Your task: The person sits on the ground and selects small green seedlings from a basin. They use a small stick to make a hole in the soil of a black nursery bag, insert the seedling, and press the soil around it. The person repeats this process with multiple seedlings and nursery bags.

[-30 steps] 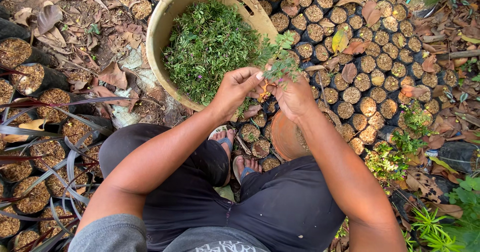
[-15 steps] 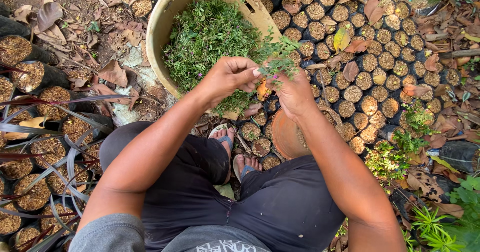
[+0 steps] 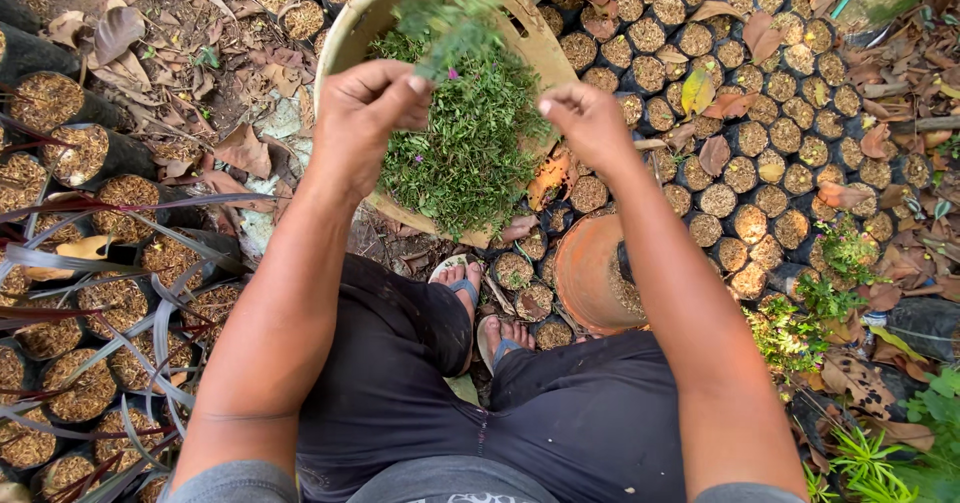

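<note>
Sprig (image 3: 455,25) pinched in closed fingers of left hand (image 3: 365,113) above basin (image 3: 345,38) of cuttings; right hand (image 3: 590,123) fingers curled shut, empty, beside orange pot (image 3: 590,273).

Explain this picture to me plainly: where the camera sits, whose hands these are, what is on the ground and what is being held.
The camera sits on a person's head and looks down, so you see their own arms, lap and sandalled feet. The left hand pinches a sprig of green cuttings above a tan basin full of the same greenery. The right hand is beside it, fingers curled; I cannot tell whether it holds anything. On the ground stand rows of small black soil-filled bags, an orange pot and dry leaves.
</note>
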